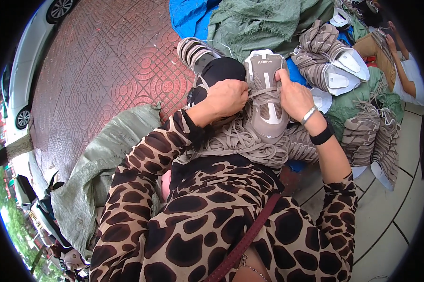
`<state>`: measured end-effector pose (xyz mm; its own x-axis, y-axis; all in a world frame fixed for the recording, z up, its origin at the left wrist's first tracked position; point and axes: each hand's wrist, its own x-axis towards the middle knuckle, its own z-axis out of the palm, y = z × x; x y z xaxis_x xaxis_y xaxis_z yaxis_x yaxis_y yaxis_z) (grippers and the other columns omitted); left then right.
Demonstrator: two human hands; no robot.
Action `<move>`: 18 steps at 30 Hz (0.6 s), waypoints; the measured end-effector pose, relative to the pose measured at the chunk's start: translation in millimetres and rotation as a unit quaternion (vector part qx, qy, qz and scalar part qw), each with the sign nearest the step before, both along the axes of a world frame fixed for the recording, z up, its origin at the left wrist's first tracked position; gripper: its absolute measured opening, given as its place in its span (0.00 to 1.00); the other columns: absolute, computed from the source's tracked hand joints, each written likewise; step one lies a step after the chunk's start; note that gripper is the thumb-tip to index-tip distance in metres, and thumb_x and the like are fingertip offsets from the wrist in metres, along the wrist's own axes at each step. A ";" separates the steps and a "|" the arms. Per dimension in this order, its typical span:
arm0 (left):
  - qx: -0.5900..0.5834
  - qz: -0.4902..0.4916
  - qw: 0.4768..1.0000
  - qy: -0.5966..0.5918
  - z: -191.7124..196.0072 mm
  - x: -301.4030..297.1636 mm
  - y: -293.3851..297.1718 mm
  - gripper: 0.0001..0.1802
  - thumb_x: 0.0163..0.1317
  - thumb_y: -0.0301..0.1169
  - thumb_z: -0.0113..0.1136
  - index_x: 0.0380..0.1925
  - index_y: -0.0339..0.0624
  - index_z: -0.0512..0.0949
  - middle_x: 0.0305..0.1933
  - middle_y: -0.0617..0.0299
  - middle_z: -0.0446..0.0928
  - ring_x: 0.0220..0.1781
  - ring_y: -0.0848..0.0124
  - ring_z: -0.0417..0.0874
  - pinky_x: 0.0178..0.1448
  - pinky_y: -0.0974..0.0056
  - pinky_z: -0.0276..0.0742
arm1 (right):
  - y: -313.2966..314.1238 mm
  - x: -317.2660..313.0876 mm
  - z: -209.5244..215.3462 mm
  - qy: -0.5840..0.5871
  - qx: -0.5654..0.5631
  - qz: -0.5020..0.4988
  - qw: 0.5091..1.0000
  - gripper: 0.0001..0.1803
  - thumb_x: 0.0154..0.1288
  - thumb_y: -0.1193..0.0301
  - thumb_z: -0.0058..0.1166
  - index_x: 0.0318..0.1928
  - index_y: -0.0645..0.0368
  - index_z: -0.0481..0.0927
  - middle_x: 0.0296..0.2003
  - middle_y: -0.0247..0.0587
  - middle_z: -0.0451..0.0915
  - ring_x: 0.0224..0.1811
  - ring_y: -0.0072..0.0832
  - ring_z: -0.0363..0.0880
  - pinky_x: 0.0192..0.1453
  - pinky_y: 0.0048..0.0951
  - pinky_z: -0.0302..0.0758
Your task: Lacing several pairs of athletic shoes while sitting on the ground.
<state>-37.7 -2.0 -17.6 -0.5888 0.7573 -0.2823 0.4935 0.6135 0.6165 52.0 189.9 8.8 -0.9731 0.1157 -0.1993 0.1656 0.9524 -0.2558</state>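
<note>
A taupe shoe upper (264,121) with white trim lies across my lap, its tongue pointing away from me. A flat taupe shoelace (267,94) runs across its front. My left hand (225,101) is closed at the upper's left side, pinching the lace, though its fingertips are partly hidden. At the opposite edge, my right hand (295,99) grips the upper, thumb on top near the tongue and the other fingers out of sight behind it. A loose heap of matching shoelaces (242,143) rests on my lap just below the upper.
Nested stacks of uppers (322,58) lie to the right, with more stacks (362,134) nearer me. Green woven sacking (254,23) and a blue sheet (188,19) spread ahead. A pale sack (113,145) is at my left. Another person's arm (402,73) shows far right.
</note>
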 end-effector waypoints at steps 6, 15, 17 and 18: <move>0.041 -0.010 0.998 -0.043 0.9 -5.4 -0.8 0.14 0.61 0.36 0.46 0.29 0.40 0.77 0.30 0.44 0.77 0.38 0.46 0.79 0.43 0.50 0.74 | 1.2 1.6 -2.5 -0.001 0.003 0.005 1.000 0.16 0.59 0.77 0.41 0.48 0.52 0.62 0.22 0.56 0.77 0.28 0.52 0.79 0.30 0.50 0.73; -0.059 0.014 0.998 0.027 13.6 9.0 17.4 0.11 0.58 0.38 0.54 0.27 0.42 0.78 0.31 0.49 0.78 0.37 0.53 0.81 0.43 0.52 0.75 | 10.7 0.2 1.8 -0.029 0.004 0.040 0.999 0.16 0.61 0.74 0.44 0.50 0.50 0.62 0.24 0.53 0.79 0.29 0.49 0.80 0.34 0.48 0.72; -0.014 -0.082 0.957 0.277 15.9 3.9 10.9 0.08 0.53 0.38 0.59 0.27 0.46 0.77 0.38 0.58 0.77 0.47 0.59 0.78 0.50 0.56 0.72 | 19.0 -6.7 18.5 -0.056 0.024 0.081 0.995 0.17 0.59 0.72 0.50 0.49 0.49 0.64 0.28 0.48 0.79 0.34 0.45 0.79 0.39 0.45 0.71; 0.020 -0.078 0.939 0.333 22.1 1.8 10.1 0.09 0.49 0.36 0.62 0.29 0.48 0.76 0.43 0.65 0.73 0.55 0.64 0.72 0.60 0.57 0.66 | 21.5 -10.1 28.2 -0.083 0.044 0.122 0.988 0.18 0.57 0.70 0.55 0.48 0.48 0.67 0.31 0.43 0.79 0.39 0.41 0.79 0.44 0.41 0.69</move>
<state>-35.9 8.1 4.5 -0.5054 0.8515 0.1395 0.8602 0.4845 0.1589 41.9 211.4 37.0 -0.9291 -0.0942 -0.3576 -0.0391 0.9866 -0.1583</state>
